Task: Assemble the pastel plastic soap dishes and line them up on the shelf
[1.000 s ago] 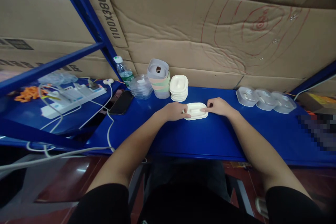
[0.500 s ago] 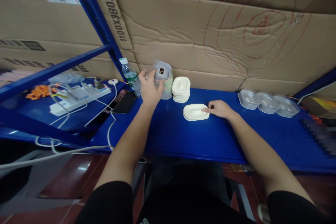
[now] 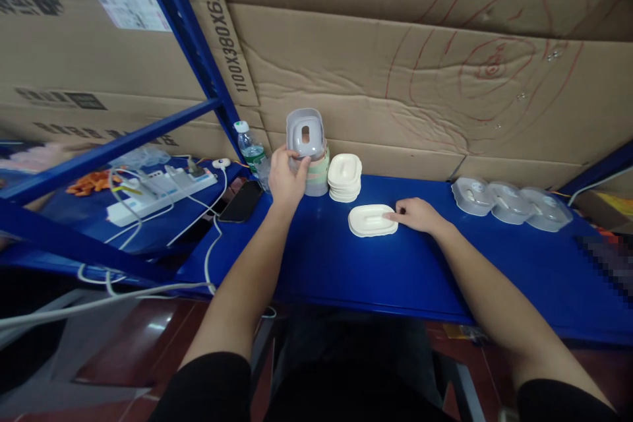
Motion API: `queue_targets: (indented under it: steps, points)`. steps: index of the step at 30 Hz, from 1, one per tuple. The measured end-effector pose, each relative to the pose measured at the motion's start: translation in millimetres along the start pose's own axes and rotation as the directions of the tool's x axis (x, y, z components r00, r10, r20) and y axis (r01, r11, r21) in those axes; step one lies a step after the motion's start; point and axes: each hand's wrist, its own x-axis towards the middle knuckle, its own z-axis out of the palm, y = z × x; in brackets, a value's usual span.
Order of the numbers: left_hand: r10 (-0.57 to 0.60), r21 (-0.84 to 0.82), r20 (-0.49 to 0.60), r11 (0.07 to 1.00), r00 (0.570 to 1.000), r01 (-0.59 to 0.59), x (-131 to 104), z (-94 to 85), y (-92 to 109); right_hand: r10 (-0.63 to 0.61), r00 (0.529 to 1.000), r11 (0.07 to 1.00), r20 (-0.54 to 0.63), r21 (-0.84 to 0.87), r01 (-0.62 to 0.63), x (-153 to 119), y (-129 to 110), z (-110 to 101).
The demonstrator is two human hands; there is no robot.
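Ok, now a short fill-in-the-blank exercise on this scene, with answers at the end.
1. The gray holed piece is held by the ____ hand.
2. The single cream piece is touched by the ____ hand.
3. Toward the picture's right, ____ clear containers stand in a row.
Missing words: left; right; three.

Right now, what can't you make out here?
- Clear containers: head view, partly behind the left hand; count unclear.
- Grey piece: head view, part of its near rim covered by the left hand.
- Right hand: head view, curled fingertips hidden by the hand itself.
- Bottle label: head view, print too small.
- Dark item: head view, pixelated, cut by right edge.
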Motion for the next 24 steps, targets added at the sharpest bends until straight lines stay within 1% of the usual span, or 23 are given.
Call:
queue_targets:
  steps: [4, 7, 9, 10, 11, 12, 13, 14, 15, 16, 17, 18, 19, 20, 22, 23, 24]
  points:
    - [-0.013, -0.076, -0.048, 0.997, 0.999, 0.010, -2.8, -0.2, 6.0, -0.011, 1.000, 1.000, 0.007, -0.001, 0.011, -1.1, -0.9, -0.8]
    - [-0.005, -0.177, -0.030, 0.984, 1.000, 0.000, -9.5, -0.4, 18.0, -0.004, 1.000, 1.000, -0.002, -0.019, 0.004, -3.0, -5.0, -2.3]
    - [0.021, -0.254, 0.040, 0.967, 0.999, -0.010, -16.5, -0.4, 29.7, 0.032, 0.999, 0.999, -0.003, -0.040, -0.032, -4.1, -8.1, -2.7]
    - [0.040, -0.290, 0.101, 0.957, 0.994, -0.009, -20.7, -0.4, 36.4, 0.048, 0.999, 0.998, -0.002, -0.048, -0.048, -4.5, -9.1, -2.5]
    - [0.065, -0.317, 0.191, 0.948, 0.979, -0.001, -25.3, -0.4, 43.3, 0.057, 0.998, 0.997, -0.004, -0.043, -0.057, -4.6, -9.4, -2.2]
    - [0.091, -0.332, 0.299, 0.943, 0.950, 0.013, -30.0, -0.5, 50.2, 0.058, 0.998, 0.998, -0.014, -0.016, -0.059, -4.5, -9.0, -1.8]
    - [0.126, -0.332, 0.420, 0.943, 0.899, 0.023, -34.6, -0.5, 56.8, 0.058, 0.998, 0.998, -0.038, 0.034, -0.056, -4.2, -7.8, -1.2]
    - [0.162, -0.323, 0.529, 0.946, 0.833, 0.022, -39.2, -0.5, 62.8, 0.053, 0.996, 0.994, -0.076, 0.102, -0.045, -3.7, -5.9, -0.5]
    - [0.195, -0.316, 0.616, 0.949, 0.763, 0.013, -43.3, -0.3, 67.8, 0.041, 0.991, 0.983, -0.125, 0.182, -0.017, -3.1, -3.4, 0.2]
    - [0.227, -0.317, 0.678, 0.949, 0.699, -0.001, -47.0, 0.0, 71.9, 0.020, 0.983, 0.964, -0.180, 0.264, 0.029, -2.5, -0.7, 0.8]
    - [0.255, -0.327, 0.715, 0.945, 0.650, -0.012, -50.1, 0.5, 74.8, -0.005, 0.972, 0.938, -0.235, 0.336, 0.086, -1.9, 1.9, 1.3]
    - [0.278, -0.345, 0.734, 0.939, 0.619, -0.013, -52.6, 1.1, 76.7, -0.030, 0.958, 0.907, -0.285, 0.394, 0.145, -1.5, 4.3, 1.6]
    - [0.293, -0.367, 0.743, 0.930, 0.602, -0.001, -54.3, 1.6, 77.7, -0.048, 0.945, 0.877, -0.325, 0.438, 0.195, -1.3, 6.1, 1.5]
    - [0.297, -0.389, 0.745, 0.921, 0.598, 0.028, -55.4, 2.1, 78.0, -0.057, 0.934, 0.853, -0.353, 0.469, 0.229, -1.5, 7.4, 1.0]
    - [0.274, -0.423, 0.752, 0.898, 0.599, 0.121, -55.8, 2.6, 77.4, -0.046, 0.921, 0.832, -0.386, 0.496, 0.249, -2.7, 8.0, -0.9]
    - [0.255, -0.432, 0.764, 0.885, 0.593, 0.176, -55.4, 2.7, 76.9, -0.037, 0.917, 0.828, -0.398, 0.501, 0.251, -3.6, 7.5, -2.1]
    - [0.241, -0.436, 0.780, 0.872, 0.577, 0.224, -54.7, 2.8, 76.4, -0.027, 0.913, 0.823, -0.406, 0.509, 0.251, -4.6, 6.5, -3.2]
